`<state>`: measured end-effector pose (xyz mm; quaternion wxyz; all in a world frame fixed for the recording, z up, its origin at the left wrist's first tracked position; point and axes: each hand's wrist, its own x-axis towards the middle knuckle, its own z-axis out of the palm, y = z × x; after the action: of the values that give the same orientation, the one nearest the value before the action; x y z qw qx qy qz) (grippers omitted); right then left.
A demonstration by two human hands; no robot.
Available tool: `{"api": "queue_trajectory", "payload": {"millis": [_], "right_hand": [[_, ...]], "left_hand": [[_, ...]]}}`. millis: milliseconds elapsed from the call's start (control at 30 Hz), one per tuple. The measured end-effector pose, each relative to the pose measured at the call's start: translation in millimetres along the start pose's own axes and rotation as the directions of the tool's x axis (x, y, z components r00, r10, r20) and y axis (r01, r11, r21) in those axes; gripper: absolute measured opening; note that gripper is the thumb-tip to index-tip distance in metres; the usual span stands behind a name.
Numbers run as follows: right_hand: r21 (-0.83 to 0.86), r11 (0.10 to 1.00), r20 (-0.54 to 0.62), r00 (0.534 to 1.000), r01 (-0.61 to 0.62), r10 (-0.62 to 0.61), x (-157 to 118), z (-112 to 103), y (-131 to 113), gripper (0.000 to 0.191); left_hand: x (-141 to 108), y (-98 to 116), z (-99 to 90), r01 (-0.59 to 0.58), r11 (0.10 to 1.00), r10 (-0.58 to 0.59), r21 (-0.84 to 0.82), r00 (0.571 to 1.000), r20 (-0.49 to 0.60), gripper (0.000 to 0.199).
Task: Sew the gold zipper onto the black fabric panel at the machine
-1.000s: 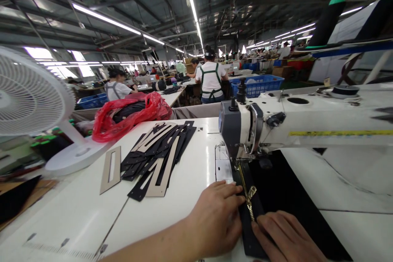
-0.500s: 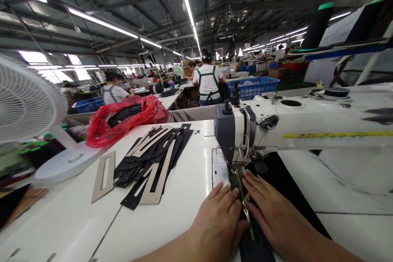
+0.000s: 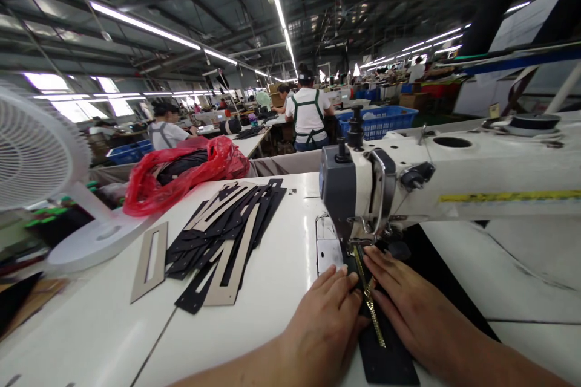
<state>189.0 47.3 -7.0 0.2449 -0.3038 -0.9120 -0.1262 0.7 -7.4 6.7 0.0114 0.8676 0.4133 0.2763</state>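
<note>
A gold-toothed zipper [image 3: 374, 318] lies lengthwise on a black strip [image 3: 385, 366], its upper end running under the presser foot area of a white sewing machine [image 3: 476, 163]. My left hand [image 3: 324, 314] rests along the strip's left side with fingers stretched forward, its fingertips close to the metal needle plate [image 3: 328, 251]. On the right of the zipper, my right hand [image 3: 408, 296] lies flat with fingers extended towards the machine head. A larger black piece [image 3: 433, 257] stretches beneath and beyond the right hand. The needle point and the hands' undersides are hidden.
Left of the machine, black and beige slotted pieces [image 3: 227, 236] lie piled on the white table [image 3: 254, 326]. Behind them sits a red plastic bag [image 3: 190, 166] with dark material. A white fan [image 3: 49, 157] stands at left. Further back are a blue crate [image 3: 385, 122] and co-workers.
The strip with the zipper has slid slightly towards the machine head, so its near end now shows. Both hands stay on either side of it. The view has shifted a little.
</note>
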Motion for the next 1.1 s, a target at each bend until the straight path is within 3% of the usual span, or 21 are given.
{"api": "queue_trajectory", "payload": {"millis": [267, 600, 800, 1100], "right_hand": [[0.071, 0.997, -0.046, 0.999, -0.018, 0.021, 8, 5, 7, 0.038], [0.186, 0.977, 0.011, 0.994, -0.108, 0.108, 19, 7, 12, 0.036], [0.194, 0.973, 0.044, 0.992, -0.124, 0.118, 24, 11, 17, 0.026], [0.281, 0.947, 0.019, 0.987, -0.156, 0.157, 29, 12, 24, 0.028]], "left_hand": [[6, -11, -2.8, -0.007, 0.999, 0.007, -0.048, 1.0, 0.008, 0.023], [14, -20, -4.5, 0.017, 0.993, -0.017, -0.119, 1.0, 0.0, 0.018], [15, -27, -1.9, 0.041, 0.984, -0.036, -0.174, 0.999, 0.032, 0.023], [17, -30, -1.0, 0.07, 0.984, -0.053, -0.165, 0.993, 0.107, 0.025]]}}
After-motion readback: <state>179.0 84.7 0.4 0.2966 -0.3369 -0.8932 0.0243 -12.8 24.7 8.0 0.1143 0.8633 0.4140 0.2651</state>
